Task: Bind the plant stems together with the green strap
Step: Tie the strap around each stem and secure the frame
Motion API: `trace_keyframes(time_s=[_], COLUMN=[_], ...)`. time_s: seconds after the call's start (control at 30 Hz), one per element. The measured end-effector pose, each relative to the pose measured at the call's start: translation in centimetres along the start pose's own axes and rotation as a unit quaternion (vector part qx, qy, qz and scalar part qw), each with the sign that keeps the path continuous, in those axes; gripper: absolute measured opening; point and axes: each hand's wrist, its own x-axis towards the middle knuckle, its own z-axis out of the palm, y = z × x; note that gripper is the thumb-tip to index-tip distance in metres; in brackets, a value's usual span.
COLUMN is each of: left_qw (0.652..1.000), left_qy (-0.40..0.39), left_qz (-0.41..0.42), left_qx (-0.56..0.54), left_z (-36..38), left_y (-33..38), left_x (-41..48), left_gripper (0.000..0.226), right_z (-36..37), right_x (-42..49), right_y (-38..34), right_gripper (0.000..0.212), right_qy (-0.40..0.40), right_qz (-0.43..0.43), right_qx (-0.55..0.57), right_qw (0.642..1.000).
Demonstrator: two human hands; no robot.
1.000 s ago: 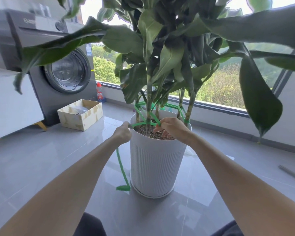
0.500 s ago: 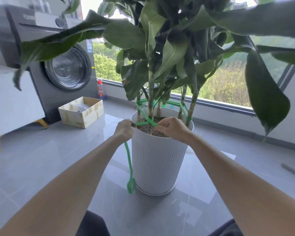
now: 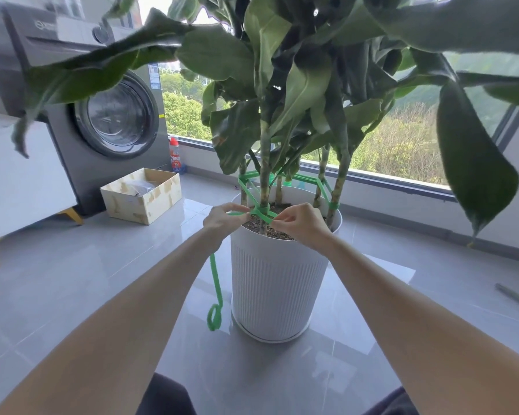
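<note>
Both hands, left (image 3: 222,218) and right (image 3: 297,223), pinch the green strap (image 3: 259,212) around the front stem (image 3: 263,187). Looks like the tying stage; next, probably cinch it snug.

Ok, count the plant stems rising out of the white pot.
5: left stem, front stem, thin stem behind it, back right stem, far right stem. More may hide behind leaves.
</note>
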Motion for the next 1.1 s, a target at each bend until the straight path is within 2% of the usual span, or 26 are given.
trace_keyframes(time_s=[0.03,0.13,0.3,0.47,0.57,0.67,0.83,0.93,1.1], left_qw=[1.0,0.998,0.999,0.999,0.999,0.992,0.974,0.974,0.975], left_qy=[0.01,0.031,-0.003,-0.03,-0.016,0.002,0.034,0.047,0.021], left_qz=[0.0,0.02,0.024,-0.015,0.019,0.066,0.112,0.1,0.068], left_qx=[0.014,0.05,0.048,0.018,0.043,0.112,0.192,0.196,0.209], left_z=[0.1,0.4,0.8,1.0,1.0,0.9,0.9,1.0,0.2], left_y=[-0.1,-0.3,0.1,0.7,0.3,0.2,0.6,0.7,0.1], left_x=[0.1,0.2,0.0,0.1,0.7,0.9,1.1,1.1,1.1], left_gripper=[0.002,0.015,0.037,0.024,0.015,0.022,0.019,0.019,0.029], right_z=[0.1,0.5,0.8,1.1,1.1,0.9,1.0,0.7,0.2], right_x=[0.1,0.2,0.4,0.6,0.8,0.7,0.5,0.4,0.4], right_y=[0.0,0.0,-0.1,0.2,0.5,0.4,0.4,0.5,1.0], right_gripper=[0.01,0.007,0.009,0.012,0.008,0.008,0.025,0.025,0.01], right_qy=[0.006,0.009,0.022,0.014,0.018,-0.008,-0.038,-0.036,-0.006], right_qz=[0.004,0.014,0.025,0.033,0.039,0.03,-0.005,-0.01,-0.026], right_qx=[0.0,0.003,0.034,0.055,0.065,0.065,-0.004,0.016,0.015], right_qw=[1.0,1.0,0.999,0.998,0.997,0.997,0.999,0.999,1.0])
